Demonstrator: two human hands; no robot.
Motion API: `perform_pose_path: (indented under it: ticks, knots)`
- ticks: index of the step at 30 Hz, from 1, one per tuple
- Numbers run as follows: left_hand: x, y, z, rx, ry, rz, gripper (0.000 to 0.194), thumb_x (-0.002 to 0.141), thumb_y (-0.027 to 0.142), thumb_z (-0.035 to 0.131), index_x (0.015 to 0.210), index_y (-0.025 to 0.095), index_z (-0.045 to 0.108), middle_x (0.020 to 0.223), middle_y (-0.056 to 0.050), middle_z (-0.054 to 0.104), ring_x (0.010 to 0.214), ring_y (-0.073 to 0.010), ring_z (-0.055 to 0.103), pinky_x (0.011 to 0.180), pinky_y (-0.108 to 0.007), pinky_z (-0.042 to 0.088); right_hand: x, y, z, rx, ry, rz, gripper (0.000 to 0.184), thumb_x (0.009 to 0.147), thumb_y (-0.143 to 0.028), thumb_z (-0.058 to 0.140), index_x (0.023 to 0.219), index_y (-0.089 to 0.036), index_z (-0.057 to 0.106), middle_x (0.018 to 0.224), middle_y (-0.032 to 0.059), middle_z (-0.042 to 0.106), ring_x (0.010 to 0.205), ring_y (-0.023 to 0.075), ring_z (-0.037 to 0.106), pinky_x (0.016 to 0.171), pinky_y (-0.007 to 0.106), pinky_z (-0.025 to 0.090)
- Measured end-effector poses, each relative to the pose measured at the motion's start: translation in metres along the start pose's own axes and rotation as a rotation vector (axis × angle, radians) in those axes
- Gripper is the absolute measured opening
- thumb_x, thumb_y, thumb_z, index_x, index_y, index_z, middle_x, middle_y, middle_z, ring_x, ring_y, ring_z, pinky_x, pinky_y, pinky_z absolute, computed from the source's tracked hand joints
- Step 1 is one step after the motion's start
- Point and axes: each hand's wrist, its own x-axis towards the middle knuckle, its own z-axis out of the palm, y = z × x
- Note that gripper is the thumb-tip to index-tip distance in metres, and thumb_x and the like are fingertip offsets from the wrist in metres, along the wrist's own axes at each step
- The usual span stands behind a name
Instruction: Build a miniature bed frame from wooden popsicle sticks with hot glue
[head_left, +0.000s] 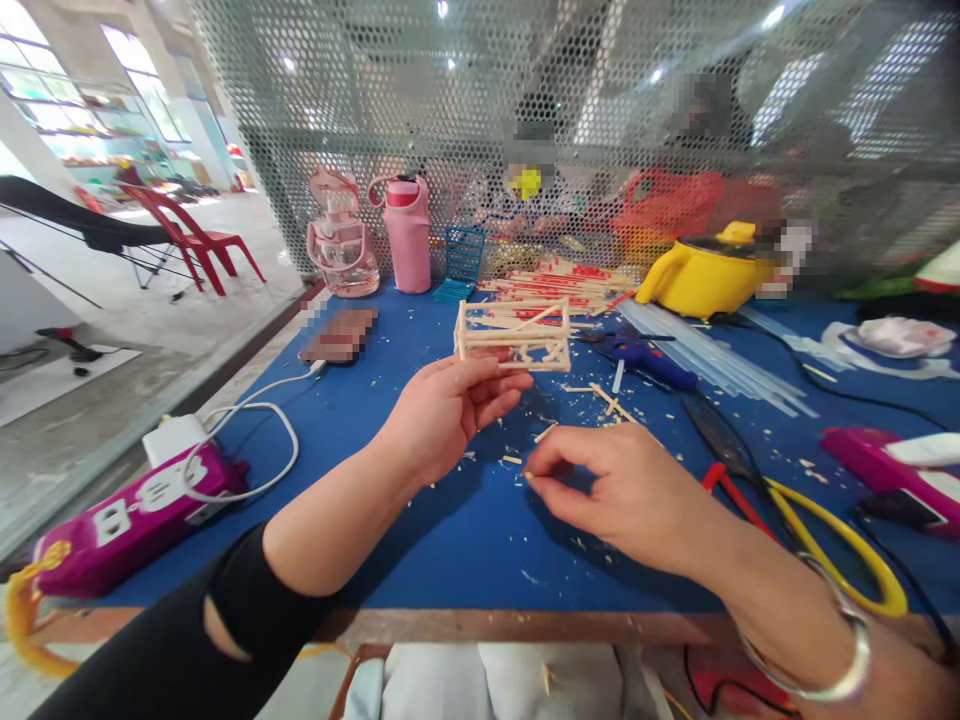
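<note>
In my left hand (442, 410) is a small box-shaped frame of thin wooden sticks (555, 342), held up above the blue table top, with fingers and thumb closed on its near left end. My right hand (622, 485) is low over the table, its thumb and forefinger pinched together. A tiny pale piece shows at the tips, too small to name for sure. Short cut wooden sticks (613, 402) and crumbs lie around both hands. Behind the frame is a pile of long sticks with red ends (562, 285). Blue-handled pliers (652, 362) rest to its right.
Translucent glue sticks (712, 355), yellow-handled scissors (847, 530) and a magenta glue gun (892, 470) lie right. A yellow pot (701, 280) and pink bottles (407, 235) stand behind, before a perforated metal screen (420, 90). A magenta power strip (142, 510) and phone (341, 335) lie left.
</note>
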Motion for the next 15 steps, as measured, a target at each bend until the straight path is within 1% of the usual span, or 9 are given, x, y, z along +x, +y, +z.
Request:
perform_pose_path:
  ticks: [3,6,8,10,13,15]
  knots:
    - [0.002,0.007,-0.001,0.018,0.004,0.033,0.015,0.084,0.01,0.052,0.092,0.006,0.064,0.079,-0.01,0.072,0.071,-0.0116,0.07,0.065,-0.015,0.056,-0.003,0.011,-0.012,-0.041,0.03,0.052,0.011,0.076,-0.014,0.061,0.07,-0.023,0.063,0.063,-0.0077,0.065,0.056,0.0082,0.058,0.055,0.02,0.041]
    - [0.006,0.014,-0.005,0.032,0.007,0.062,0.016,0.085,0.01,0.051,0.091,0.006,0.065,0.077,-0.01,0.072,0.069,-0.0111,0.07,0.065,-0.016,0.056,0.011,0.026,-0.012,-0.173,-0.048,0.046,0.013,0.078,-0.015,0.061,0.068,-0.022,0.065,0.06,-0.0053,0.064,0.053,0.0102,0.056,0.052,0.022,0.038]
    - [0.008,0.016,-0.007,0.041,-0.01,0.051,0.016,0.085,0.011,0.051,0.091,0.007,0.066,0.076,-0.01,0.072,0.068,-0.0114,0.07,0.065,-0.017,0.056,0.026,0.033,-0.007,-0.256,-0.12,0.013,0.013,0.076,-0.013,0.063,0.067,-0.022,0.067,0.063,-0.0025,0.067,0.057,0.0128,0.059,0.054,0.024,0.039]
    - [0.01,0.017,-0.008,0.04,-0.028,0.04,0.016,0.085,0.011,0.052,0.091,0.007,0.066,0.077,-0.01,0.072,0.069,-0.0118,0.07,0.065,-0.017,0.056,0.041,0.036,0.001,-0.287,-0.161,-0.044,0.014,0.076,-0.012,0.063,0.074,-0.023,0.071,0.073,0.0,0.072,0.066,0.0154,0.064,0.061,0.025,0.043]
    - [0.011,0.016,-0.008,0.024,-0.054,0.053,0.017,0.086,0.011,0.051,0.092,0.006,0.066,0.077,-0.01,0.072,0.071,-0.012,0.071,0.065,-0.016,0.056,0.061,0.033,0.017,-0.209,-0.133,-0.134,0.017,0.083,-0.017,0.059,0.089,-0.023,0.074,0.09,0.0025,0.074,0.081,0.0166,0.067,0.074,0.027,0.046]
    - [0.011,0.015,-0.008,0.018,-0.066,0.065,0.017,0.086,0.011,0.051,0.092,0.006,0.066,0.078,-0.01,0.072,0.072,-0.0119,0.071,0.065,-0.016,0.055,0.071,0.032,0.027,-0.153,-0.12,-0.162,0.015,0.083,-0.019,0.061,0.088,-0.021,0.075,0.09,0.0029,0.075,0.083,0.0161,0.067,0.078,0.026,0.045]
